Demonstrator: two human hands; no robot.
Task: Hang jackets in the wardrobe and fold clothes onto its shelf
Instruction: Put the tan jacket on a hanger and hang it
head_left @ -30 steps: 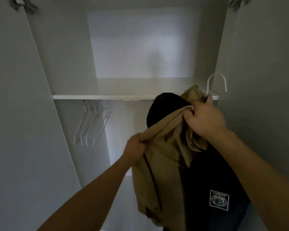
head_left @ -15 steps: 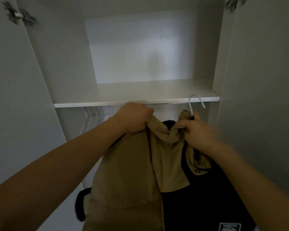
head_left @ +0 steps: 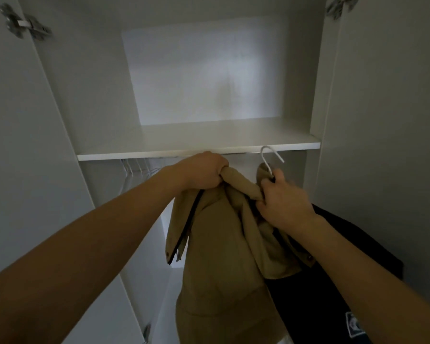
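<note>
Both hands grip tan jacket point(head_left: 224, 244) | hanger hook point(head_left: 271, 157) just under shelf edge point(head_left: 134, 156)

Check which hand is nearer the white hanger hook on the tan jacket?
Right. The right hand sits directly below the hanger hook, gripping the tan jacket at its base. The left hand grips the jacket's other shoulder, off to the hook's left.

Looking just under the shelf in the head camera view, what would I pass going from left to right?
Empty white hangers → left hand gripping the tan jacket → white hanger hook → right hand, also gripping the jacket → dark garment.
</note>
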